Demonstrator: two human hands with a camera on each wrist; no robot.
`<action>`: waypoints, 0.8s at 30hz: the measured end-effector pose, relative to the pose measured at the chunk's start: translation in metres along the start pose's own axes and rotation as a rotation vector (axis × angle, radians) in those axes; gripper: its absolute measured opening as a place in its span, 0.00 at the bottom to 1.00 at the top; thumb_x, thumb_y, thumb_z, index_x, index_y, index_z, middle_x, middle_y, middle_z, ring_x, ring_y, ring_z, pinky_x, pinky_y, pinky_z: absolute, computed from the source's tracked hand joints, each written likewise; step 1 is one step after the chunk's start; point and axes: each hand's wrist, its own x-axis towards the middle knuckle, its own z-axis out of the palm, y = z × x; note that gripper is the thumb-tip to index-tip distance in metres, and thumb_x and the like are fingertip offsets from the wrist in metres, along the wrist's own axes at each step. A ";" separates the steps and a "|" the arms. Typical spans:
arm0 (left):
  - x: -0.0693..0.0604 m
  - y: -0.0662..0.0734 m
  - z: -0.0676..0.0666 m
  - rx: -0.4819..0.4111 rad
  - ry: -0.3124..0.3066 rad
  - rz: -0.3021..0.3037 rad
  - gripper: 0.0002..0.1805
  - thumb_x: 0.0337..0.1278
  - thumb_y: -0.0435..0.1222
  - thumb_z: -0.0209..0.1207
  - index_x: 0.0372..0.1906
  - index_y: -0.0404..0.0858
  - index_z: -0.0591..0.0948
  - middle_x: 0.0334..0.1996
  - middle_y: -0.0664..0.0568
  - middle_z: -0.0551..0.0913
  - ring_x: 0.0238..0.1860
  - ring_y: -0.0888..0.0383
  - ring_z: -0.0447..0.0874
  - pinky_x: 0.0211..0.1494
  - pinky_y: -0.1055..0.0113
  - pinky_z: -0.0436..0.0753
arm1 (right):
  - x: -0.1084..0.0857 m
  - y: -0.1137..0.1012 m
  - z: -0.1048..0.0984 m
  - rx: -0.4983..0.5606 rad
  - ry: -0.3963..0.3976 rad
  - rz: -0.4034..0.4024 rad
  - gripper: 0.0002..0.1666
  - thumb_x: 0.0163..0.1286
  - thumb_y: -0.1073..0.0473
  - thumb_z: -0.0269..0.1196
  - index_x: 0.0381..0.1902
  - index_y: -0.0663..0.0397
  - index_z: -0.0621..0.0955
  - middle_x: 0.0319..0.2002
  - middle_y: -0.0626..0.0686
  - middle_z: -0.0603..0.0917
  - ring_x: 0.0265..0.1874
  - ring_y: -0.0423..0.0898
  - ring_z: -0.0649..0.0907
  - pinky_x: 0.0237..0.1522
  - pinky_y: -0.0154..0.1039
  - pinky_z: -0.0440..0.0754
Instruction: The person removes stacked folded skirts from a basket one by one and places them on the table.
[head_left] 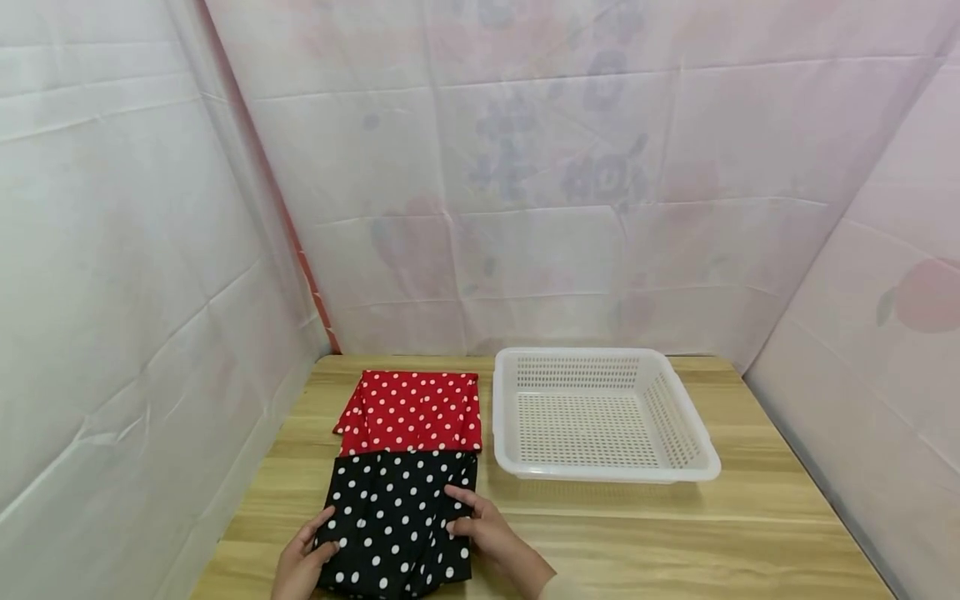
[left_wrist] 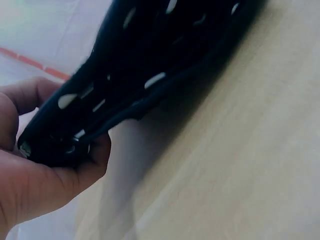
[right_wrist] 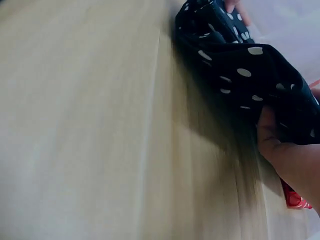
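Note:
A folded black cloth with white polka dots [head_left: 397, 521] is held at the table's near left. My left hand [head_left: 302, 560] grips its left edge. On the opposite edge, my right hand [head_left: 491, 533] pinches the fabric between thumb and fingers. The left wrist view has the layered black edge [left_wrist: 150, 55] between thumb and fingers, raised off the wood. Layers of the cloth [right_wrist: 245, 70] sag between the hands in the right wrist view. Just behind it lies a folded red cloth with white dots [head_left: 412, 408], its near side against or under the black one; I cannot tell which.
To the right of the cloths, a white perforated plastic basket [head_left: 600, 477] stands on the wooden table [head_left: 675, 542] with nothing inside. Pale printed sheets [head_left: 525, 250] hang along the back and both sides of the table.

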 end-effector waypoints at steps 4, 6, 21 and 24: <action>0.011 -0.003 0.007 -0.009 0.011 0.047 0.34 0.45 0.21 0.57 0.64 0.29 0.67 0.61 0.26 0.63 0.54 0.42 0.69 0.43 0.63 0.78 | 0.011 0.006 -0.007 -0.059 0.020 -0.025 0.37 0.51 0.76 0.56 0.63 0.68 0.66 0.55 0.62 0.71 0.46 0.50 0.75 0.45 0.38 0.75; 0.015 -0.004 0.008 0.016 0.027 0.044 0.34 0.45 0.21 0.57 0.63 0.28 0.67 0.62 0.26 0.61 0.57 0.39 0.65 0.49 0.58 0.76 | 0.014 0.010 -0.010 -0.096 0.039 -0.030 0.37 0.49 0.77 0.56 0.62 0.70 0.66 0.54 0.62 0.71 0.45 0.50 0.75 0.43 0.37 0.75; 0.018 -0.009 0.004 0.078 0.045 0.001 0.33 0.49 0.25 0.58 0.65 0.29 0.64 0.65 0.27 0.55 0.63 0.32 0.54 0.61 0.41 0.58 | 0.014 0.022 -0.016 -0.115 0.087 -0.065 0.34 0.51 0.77 0.55 0.60 0.72 0.67 0.50 0.62 0.73 0.38 0.48 0.77 0.38 0.38 0.78; 0.017 -0.008 0.001 0.091 0.024 0.013 0.34 0.52 0.30 0.60 0.66 0.31 0.63 0.64 0.28 0.57 0.61 0.34 0.59 0.57 0.44 0.66 | 0.006 0.021 -0.028 -0.072 0.095 -0.071 0.31 0.54 0.75 0.55 0.59 0.74 0.66 0.49 0.61 0.74 0.39 0.47 0.77 0.38 0.40 0.78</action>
